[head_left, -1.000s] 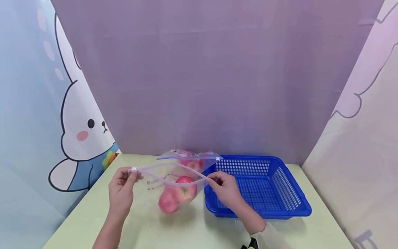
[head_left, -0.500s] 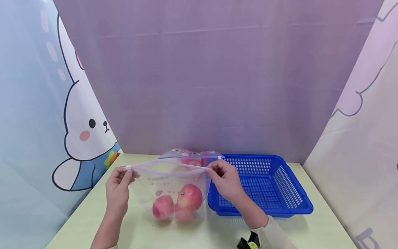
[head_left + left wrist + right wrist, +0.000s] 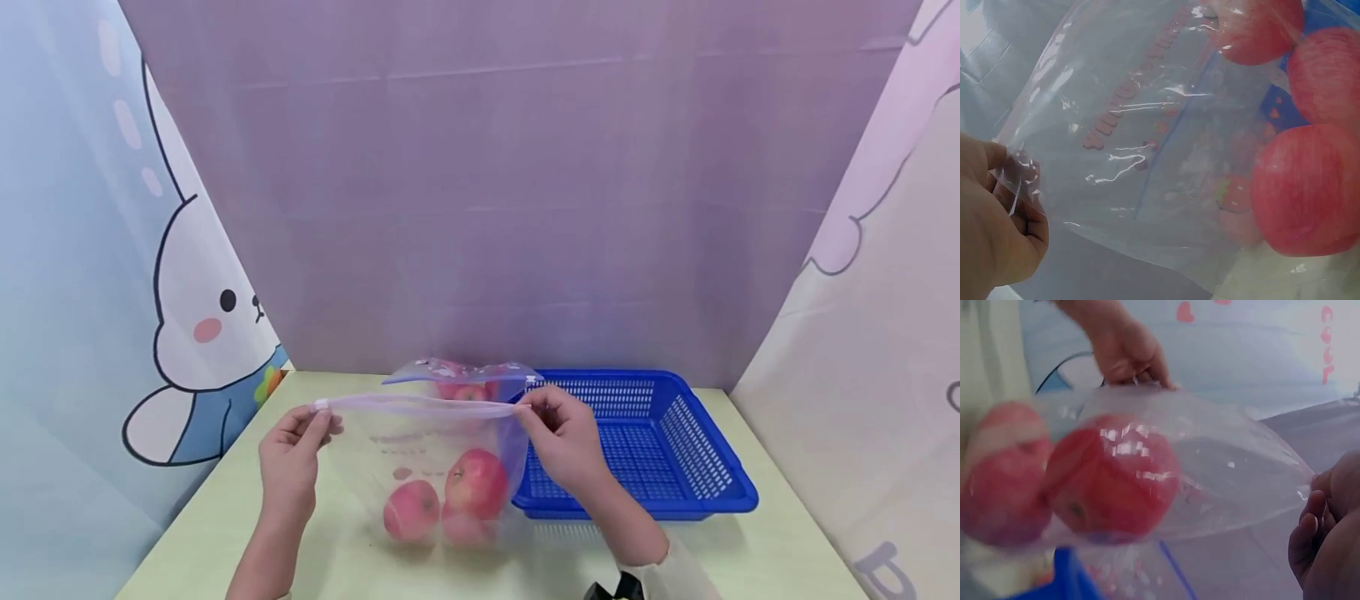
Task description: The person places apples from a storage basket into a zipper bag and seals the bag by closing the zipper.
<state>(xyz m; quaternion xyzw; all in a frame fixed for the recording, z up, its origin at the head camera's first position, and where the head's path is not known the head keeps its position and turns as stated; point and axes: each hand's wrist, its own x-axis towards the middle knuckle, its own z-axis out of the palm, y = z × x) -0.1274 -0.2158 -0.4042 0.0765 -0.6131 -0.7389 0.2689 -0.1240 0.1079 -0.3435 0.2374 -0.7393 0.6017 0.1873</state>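
Observation:
A clear zip bag (image 3: 360, 450) with a pale pink zip strip hangs between my two hands. Inside its bottom lie red apples (image 3: 477, 483), three of them, bunched toward the right. My left hand (image 3: 291, 458) pinches the strip's left end, right at the white slider (image 3: 321, 405). The right hand (image 3: 564, 433) pinches the strip's right end between thumb and forefinger. The strip is stretched almost straight, its two edges close together. In the left wrist view the bag's film (image 3: 1135, 125) shows printed red lettering; the left fingers (image 3: 1016, 212) grip its corner.
Behind stands a second zip bag (image 3: 420, 371) with a purple-blue strip and apples in it. A blue plastic basket (image 3: 720, 504) sits at the right on the pale yellow table (image 3: 195, 533). A purple-grey backdrop (image 3: 480, 208) rises behind the table.
The bag's gaping mouth has drawn nearly flat as the right hand moved right and slightly up. The apples swung forward and settled at the bag's bottom.

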